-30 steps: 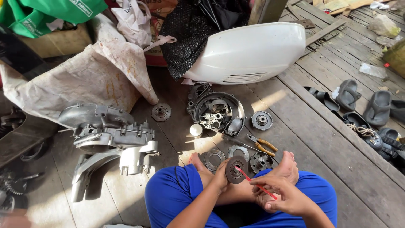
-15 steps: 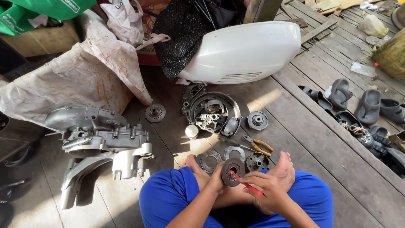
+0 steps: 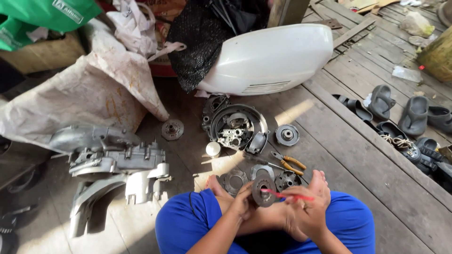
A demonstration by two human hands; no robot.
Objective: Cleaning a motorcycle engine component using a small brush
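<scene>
Left hand (image 3: 241, 203) grip closed on edge of round metal disc (image 3: 262, 190), face upright over the lap; right hand (image 3: 306, 207) grip pinched on thin red tool (image 3: 287, 195), long axis level, tip at the disc's centre from the right.

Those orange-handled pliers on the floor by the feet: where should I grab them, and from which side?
Take the pliers by the two orange handles, which point right and away from the person; the dark jaws point left toward the round housing. They lie flat on the planks, handles slightly spread, so come from above and pinch both together. The right hand looks nearer.
</scene>
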